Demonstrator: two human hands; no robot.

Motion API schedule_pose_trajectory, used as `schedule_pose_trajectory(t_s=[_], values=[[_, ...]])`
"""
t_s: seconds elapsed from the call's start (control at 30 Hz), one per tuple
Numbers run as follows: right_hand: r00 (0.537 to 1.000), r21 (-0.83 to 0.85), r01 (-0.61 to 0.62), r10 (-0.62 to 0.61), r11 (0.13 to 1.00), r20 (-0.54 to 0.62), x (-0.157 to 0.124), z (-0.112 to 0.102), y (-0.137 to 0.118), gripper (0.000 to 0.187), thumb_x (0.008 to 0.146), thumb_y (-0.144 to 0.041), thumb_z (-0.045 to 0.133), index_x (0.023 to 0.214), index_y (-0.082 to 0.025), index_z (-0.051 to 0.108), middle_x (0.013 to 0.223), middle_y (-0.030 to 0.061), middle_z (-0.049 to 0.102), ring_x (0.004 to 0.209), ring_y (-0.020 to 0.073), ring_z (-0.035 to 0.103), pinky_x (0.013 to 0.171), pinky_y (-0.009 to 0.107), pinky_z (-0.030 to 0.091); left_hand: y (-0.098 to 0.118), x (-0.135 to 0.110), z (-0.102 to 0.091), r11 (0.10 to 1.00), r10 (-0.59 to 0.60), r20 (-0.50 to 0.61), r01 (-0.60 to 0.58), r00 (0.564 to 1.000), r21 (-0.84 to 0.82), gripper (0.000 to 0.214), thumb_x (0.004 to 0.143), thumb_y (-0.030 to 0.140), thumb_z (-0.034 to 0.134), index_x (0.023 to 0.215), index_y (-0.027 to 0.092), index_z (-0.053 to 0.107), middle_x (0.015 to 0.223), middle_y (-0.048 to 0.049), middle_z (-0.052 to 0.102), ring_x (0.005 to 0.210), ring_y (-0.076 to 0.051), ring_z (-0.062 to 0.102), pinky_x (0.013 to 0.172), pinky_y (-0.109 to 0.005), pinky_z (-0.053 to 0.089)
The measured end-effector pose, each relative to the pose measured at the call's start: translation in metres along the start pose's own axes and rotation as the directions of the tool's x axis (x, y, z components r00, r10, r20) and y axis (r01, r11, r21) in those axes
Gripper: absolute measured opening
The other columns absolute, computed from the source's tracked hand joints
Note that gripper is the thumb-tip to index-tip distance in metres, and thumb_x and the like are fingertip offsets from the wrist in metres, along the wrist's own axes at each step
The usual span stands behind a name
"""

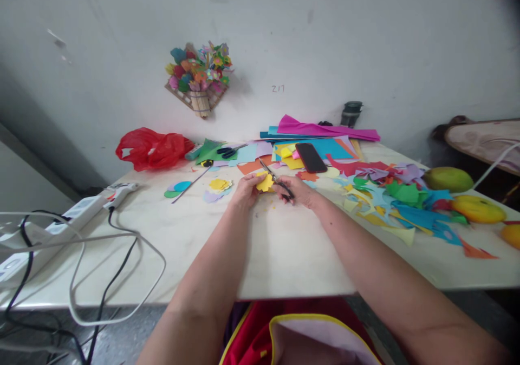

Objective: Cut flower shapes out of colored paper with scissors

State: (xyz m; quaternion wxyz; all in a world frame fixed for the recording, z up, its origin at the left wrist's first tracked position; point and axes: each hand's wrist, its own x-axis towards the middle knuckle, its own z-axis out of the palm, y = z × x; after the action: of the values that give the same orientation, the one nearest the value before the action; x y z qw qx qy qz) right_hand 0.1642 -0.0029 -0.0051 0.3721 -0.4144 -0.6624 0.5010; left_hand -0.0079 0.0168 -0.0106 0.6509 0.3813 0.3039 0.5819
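My left hand (pixel 246 189) pinches a small yellow paper flower (pixel 265 182) with a scalloped edge. In my right hand (pixel 296 189) is a pair of dark-handled scissors (pixel 271 173), its blades pointing up and to the left beside the flower. Both hands are close together above the table's middle. Left of them lies a stack of yellow paper flower shapes (pixel 220 184) on pale and lilac pieces. Blue and green paper ovals (pixel 179 188) lie further left, near a thin dark stick (pixel 190 185).
Paper scraps (pixel 390 191) and mangoes (pixel 449 178) cover the right side. A phone (pixel 311 157) rests on coloured sheets at the back, near a second pair of scissors (pixel 231 150). A red plastic bag (pixel 152 148) and power strips (pixel 77 210) with loose cables stand left.
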Motion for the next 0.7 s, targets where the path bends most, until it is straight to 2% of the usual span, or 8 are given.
schedule_pose_trajectory(t_s=[0.5,0.7], values=[[1.0,0.0,-0.008,0.008,1.0,-0.014,0.0013,0.0019,0.0012,0.034,0.068,-0.042,0.077,0.083,-0.018,0.059,0.052,-0.0048,0.056,0.038,0.0073,0.048,0.031,0.016,0.026,-0.0028,0.0027,-0.004,1.0,-0.013,0.008,0.013,1.0,0.008,0.022,0.056,0.016,0.082,0.068,0.01,0.064,0.064,-0.0046,0.065,0.059,-0.013,0.06,0.06,-0.026,0.048],[1.0,-0.002,-0.01,0.01,1.0,-0.02,0.0016,0.0017,0.0018,0.033,0.068,-0.04,0.077,0.083,-0.017,0.059,0.052,-0.0047,0.056,0.038,0.0074,0.048,0.031,0.016,0.026,-0.0026,0.0022,-0.003,1.0,-0.009,-0.013,0.009,1.0,0.0,0.022,0.056,0.015,0.082,0.062,0.012,0.061,0.064,-0.0051,0.066,0.061,-0.014,0.062,0.059,-0.025,0.048]])
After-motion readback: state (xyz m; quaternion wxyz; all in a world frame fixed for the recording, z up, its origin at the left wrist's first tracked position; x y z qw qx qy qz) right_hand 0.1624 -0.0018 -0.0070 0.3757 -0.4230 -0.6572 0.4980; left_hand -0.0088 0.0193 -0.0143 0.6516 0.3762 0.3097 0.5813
